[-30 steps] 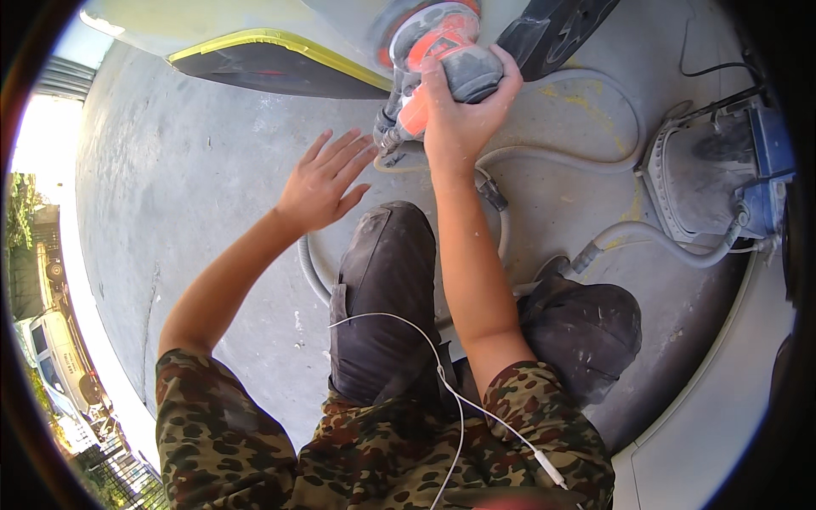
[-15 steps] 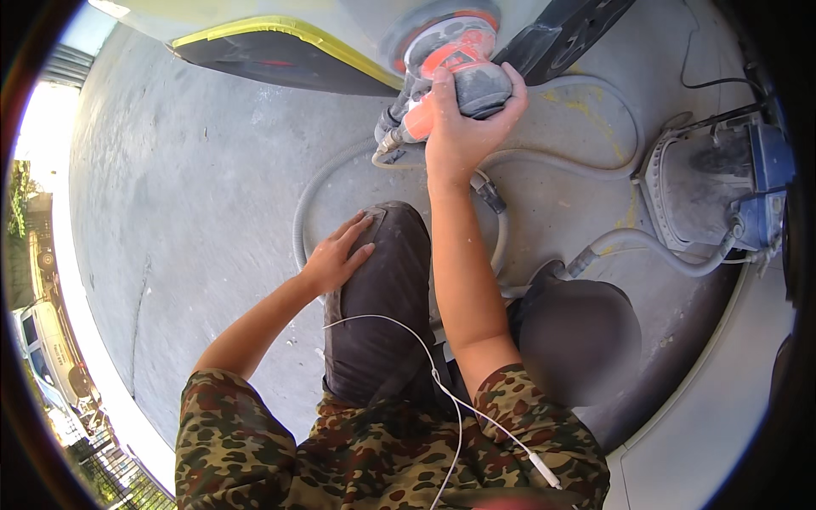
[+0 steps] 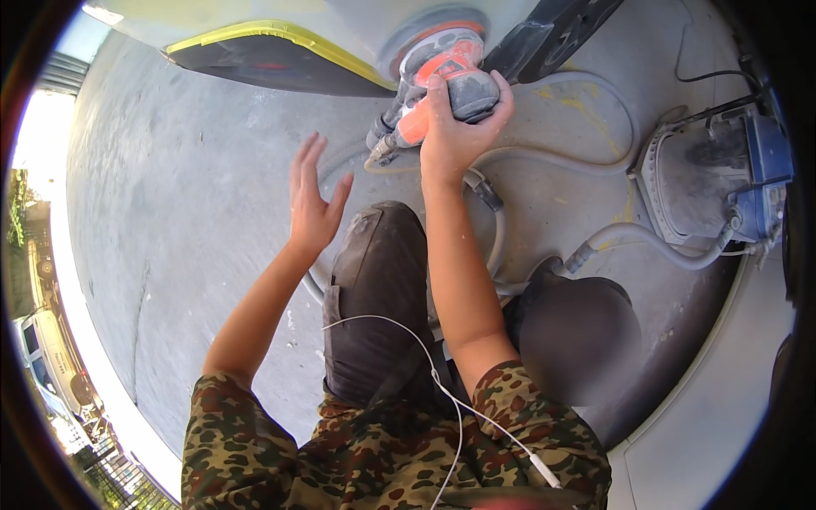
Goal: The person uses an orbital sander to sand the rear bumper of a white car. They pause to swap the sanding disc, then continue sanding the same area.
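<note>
My right hand (image 3: 459, 127) is wrapped round the dusty head of an orange and black sander (image 3: 450, 64). The sander's round pad meets the pale car body panel (image 3: 331, 25) at the top. Along that panel runs yellow masking tape (image 3: 272, 29), edging a dark lower trim (image 3: 280, 64). My left hand (image 3: 313, 200) is raised over the floor, left of my knee, with fingers stretched out and nothing in it. A hose and an air fitting (image 3: 384, 146) join the sander's rear end.
A grey hose (image 3: 552, 157) loops over the concrete floor (image 3: 187, 187) to a dusty blue and grey vacuum unit (image 3: 705, 178) at the right. My bent knee (image 3: 382, 246) lies between my arms, and a thin white cable (image 3: 399, 325) hangs before me. Outside, a parked vehicle (image 3: 47, 340) shows far left.
My left hand has lifted off my knee and moved up and left, fingers spreading. The sander and my right hand have shifted slightly left along the panel.
</note>
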Motion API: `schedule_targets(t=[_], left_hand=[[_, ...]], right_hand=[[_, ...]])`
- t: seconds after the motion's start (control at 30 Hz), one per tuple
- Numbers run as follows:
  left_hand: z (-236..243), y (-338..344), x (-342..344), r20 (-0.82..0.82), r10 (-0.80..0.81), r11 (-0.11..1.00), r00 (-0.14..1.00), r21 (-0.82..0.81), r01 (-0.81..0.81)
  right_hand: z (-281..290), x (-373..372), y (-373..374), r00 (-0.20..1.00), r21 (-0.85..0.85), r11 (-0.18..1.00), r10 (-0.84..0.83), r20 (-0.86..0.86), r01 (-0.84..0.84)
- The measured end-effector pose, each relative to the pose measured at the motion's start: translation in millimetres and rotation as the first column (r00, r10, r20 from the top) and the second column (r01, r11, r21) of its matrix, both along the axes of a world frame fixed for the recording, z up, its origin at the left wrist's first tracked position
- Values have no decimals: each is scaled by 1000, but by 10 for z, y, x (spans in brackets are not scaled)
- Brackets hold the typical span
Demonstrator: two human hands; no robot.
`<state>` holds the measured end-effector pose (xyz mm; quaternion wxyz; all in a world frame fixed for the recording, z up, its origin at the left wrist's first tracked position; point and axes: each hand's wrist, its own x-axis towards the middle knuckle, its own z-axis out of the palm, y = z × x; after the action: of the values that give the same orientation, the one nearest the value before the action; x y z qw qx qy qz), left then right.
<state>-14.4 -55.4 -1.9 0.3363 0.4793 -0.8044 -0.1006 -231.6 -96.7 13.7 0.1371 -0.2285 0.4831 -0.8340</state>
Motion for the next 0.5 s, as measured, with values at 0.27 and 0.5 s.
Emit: schedule_targets(t=[0.27, 0.5], left_hand=[[610, -934, -874, -242, 151, 889, 958, -391, -239], [221, -1261, -1039, -248, 135, 771, 959, -582, -259]], right_hand=[[-62, -552, 8, 940, -133, 988, -30, 340, 79], [-10, -671, 148, 915, -201, 972, -28, 403, 119]])
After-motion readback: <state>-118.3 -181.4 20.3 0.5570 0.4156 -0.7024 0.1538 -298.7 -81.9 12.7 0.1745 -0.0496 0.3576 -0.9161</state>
